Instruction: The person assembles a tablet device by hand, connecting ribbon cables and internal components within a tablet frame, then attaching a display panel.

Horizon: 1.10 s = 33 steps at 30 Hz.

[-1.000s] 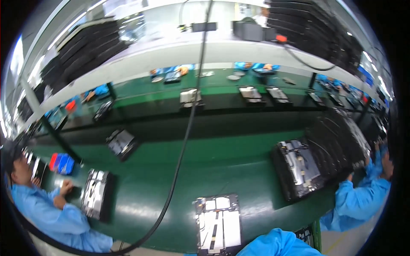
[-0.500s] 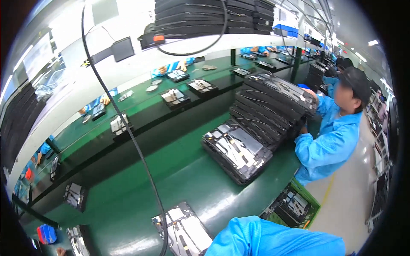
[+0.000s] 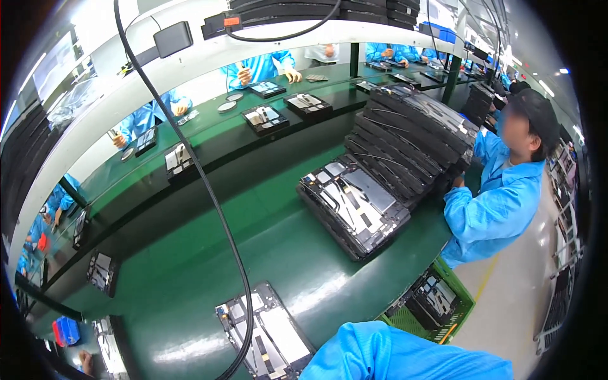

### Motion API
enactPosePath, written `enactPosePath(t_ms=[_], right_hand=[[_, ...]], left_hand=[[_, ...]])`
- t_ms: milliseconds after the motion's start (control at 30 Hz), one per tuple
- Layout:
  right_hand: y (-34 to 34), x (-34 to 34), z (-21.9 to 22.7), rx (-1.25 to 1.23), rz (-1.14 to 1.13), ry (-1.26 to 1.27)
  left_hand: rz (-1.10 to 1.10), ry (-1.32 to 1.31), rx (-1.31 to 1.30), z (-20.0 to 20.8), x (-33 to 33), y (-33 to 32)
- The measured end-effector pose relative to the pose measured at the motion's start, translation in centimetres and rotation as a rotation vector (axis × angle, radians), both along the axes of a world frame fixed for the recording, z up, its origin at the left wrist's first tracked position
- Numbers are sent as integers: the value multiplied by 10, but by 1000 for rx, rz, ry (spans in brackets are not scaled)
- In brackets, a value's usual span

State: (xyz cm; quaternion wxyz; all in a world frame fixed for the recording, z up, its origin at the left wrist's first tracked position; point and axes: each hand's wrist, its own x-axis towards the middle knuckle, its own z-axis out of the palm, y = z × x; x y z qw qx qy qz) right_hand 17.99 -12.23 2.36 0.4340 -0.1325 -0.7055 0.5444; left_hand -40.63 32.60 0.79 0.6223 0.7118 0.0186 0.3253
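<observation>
A blue sleeve (image 3: 405, 354), my own arm, crosses the lower edge; which arm it is I cannot tell. Neither of my hands shows. Closest to that sleeve lies an opened flat electronic device (image 3: 269, 335) with silver plates and black ribbon strips, partly crossed by a hanging black cable (image 3: 218, 209). Farther off on the green bench (image 3: 190, 253), a similar opened device (image 3: 354, 202) rests on a short black pile. Behind it leans a tall stack of black trays (image 3: 405, 149). Past the sleeve, a green crate (image 3: 465, 304) holds more such devices.
A person in blue (image 3: 497, 190) stands at the stack's right. Several devices in black trays (image 3: 265, 119) line the far strip, with other people's hands beyond. Blue and red bins (image 3: 66, 330) sit lower left, near another person's hand (image 3: 85, 361). A white shelf (image 3: 278, 49) runs overhead.
The whole view has shifted a little, showing more of the people across the bench. The person at the stack has moved an arm from its top edge. My sleeve stays about where it was.
</observation>
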Motion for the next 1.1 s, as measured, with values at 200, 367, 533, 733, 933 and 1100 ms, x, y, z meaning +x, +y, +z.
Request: enactPosePath(t_ms=[200,367,533,733,933,1100], right_hand=[[-4,-5,-4,21,48,5],[-8,-11,-9,39,83,19],[-16,-18,-9,74,118,36],[-26,-27,-8,91,136,41],[-37,-25,-10,110,131,49],[-41,-27,-13,112,142,45]], left_hand=[[239,73,-121,-10,-42,11],[435,139,-221,-14,-65,15],[483,549,6,0,-50,23],[294,657,-217,-60,17,50],[267,624,-366,-71,-1,97],[226,523,-744,-81,-8,111]])
